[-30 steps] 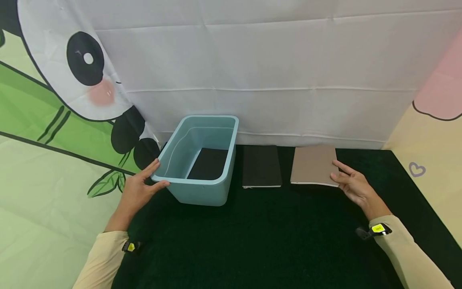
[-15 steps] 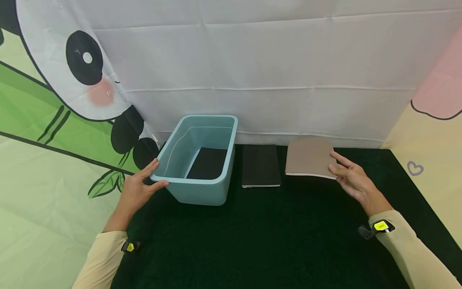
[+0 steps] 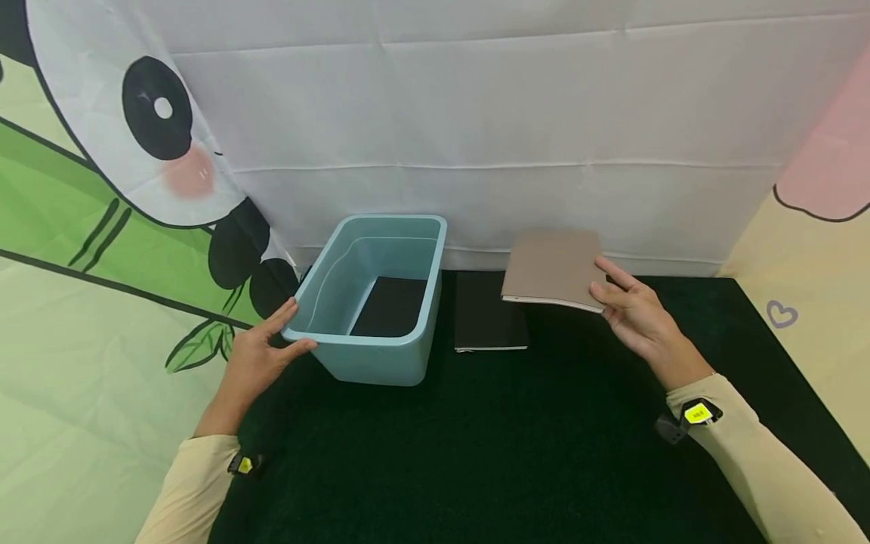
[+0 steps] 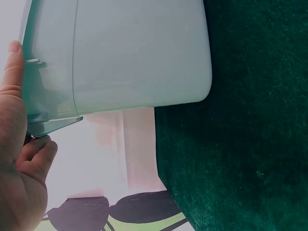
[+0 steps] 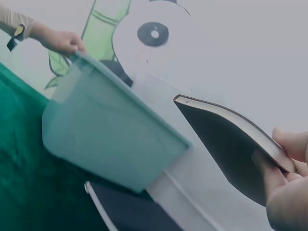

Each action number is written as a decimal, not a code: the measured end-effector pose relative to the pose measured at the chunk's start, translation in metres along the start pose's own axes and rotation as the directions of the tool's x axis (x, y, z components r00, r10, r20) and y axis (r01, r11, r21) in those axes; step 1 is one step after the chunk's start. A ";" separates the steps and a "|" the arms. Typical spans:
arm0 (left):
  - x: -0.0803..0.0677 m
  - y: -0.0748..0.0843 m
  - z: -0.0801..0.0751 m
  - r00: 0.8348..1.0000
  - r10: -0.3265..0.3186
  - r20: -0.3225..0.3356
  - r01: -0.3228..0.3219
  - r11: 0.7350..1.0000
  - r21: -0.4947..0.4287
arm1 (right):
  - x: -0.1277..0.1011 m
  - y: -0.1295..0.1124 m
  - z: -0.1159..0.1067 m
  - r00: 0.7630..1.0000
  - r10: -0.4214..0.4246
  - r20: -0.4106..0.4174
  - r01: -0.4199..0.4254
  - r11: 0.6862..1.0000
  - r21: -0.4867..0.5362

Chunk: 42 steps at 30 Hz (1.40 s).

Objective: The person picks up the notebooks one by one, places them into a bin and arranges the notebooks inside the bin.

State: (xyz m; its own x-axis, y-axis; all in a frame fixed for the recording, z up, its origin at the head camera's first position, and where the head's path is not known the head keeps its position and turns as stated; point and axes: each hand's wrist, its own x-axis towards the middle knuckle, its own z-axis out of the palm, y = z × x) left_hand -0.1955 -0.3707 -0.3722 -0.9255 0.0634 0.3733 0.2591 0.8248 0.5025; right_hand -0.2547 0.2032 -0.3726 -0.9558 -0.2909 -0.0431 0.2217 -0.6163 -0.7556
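Note:
My right hand [image 3: 639, 321] pinches a tan softcover notebook [image 3: 553, 268] by its right edge, thumb on top and fingers beneath. The notebook is raised, its far left part overlapping a black notebook [image 3: 489, 313] that lies on the table. Seen in the right wrist view, the held notebook [image 5: 226, 139] bends slightly and shows its pale page edges. My left hand [image 3: 254, 363] grips the near left corner of a light blue plastic bin [image 3: 381, 361], thumb along the front rim. Inside the bin, on its floor, is a flat black notebook [image 3: 390, 308].
Dark green cloth [image 3: 476, 453] covers the table. Behind it hangs a white fabric backdrop [image 3: 489, 113], with a cartoon-printed sheet [image 3: 102, 302] on the left and a cream and pink one [image 3: 816, 302] on the right.
My right hand has lifted the tan notebook off the cloth and carried it left, toward the bin, over the black notebook's edge. The left hand and bin have stayed put.

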 end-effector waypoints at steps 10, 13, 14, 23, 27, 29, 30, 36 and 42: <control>-0.002 -0.001 0.000 1.000 0.009 -0.003 -0.009 1.000 0.003 | 0.019 0.001 0.058 1.000 0.000 0.027 0.001 0.999 -0.039; -0.002 -0.001 0.001 1.000 0.007 0.001 -0.007 1.000 0.000 | 0.026 0.004 0.073 0.999 -0.008 0.039 0.010 0.999 -0.045; -0.002 -0.001 0.001 1.000 0.008 0.001 -0.008 1.000 0.000 | 0.029 0.005 0.079 0.999 -0.011 0.043 0.013 0.998 -0.054; -0.003 0.005 0.003 1.000 0.021 -0.010 -0.021 1.000 0.006 | 0.053 0.017 0.120 0.997 0.006 0.071 0.003 0.992 -0.126; -0.003 0.005 0.004 0.999 0.030 -0.015 -0.030 1.000 0.001 | 0.064 0.025 0.135 0.995 0.022 0.095 -0.009 0.991 -0.135; -0.003 0.005 0.003 0.999 0.031 -0.015 -0.031 1.000 -0.003 | 0.069 0.030 0.143 0.995 0.029 0.099 -0.015 0.990 -0.139; -0.003 0.005 0.003 0.999 0.033 -0.015 -0.033 0.999 -0.003 | 0.073 0.033 0.146 0.994 0.033 0.100 -0.019 0.990 -0.140; -0.003 0.002 -0.002 0.999 0.040 -0.032 -0.040 0.999 0.022 | 0.095 0.055 0.166 0.992 0.056 0.109 -0.037 0.985 -0.171; -0.003 0.002 -0.004 1.000 0.025 -0.016 -0.025 0.999 0.019 | 0.114 0.076 0.180 0.995 0.068 0.075 -0.053 0.981 -0.186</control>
State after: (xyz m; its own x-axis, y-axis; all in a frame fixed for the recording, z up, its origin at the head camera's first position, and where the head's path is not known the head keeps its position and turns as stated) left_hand -0.1912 -0.3717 -0.3688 -0.9142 0.0755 0.3981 0.2770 0.8336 0.4779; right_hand -0.3116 -0.0085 -0.3172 -0.9210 -0.3868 -0.0453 0.2327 -0.4533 -0.8605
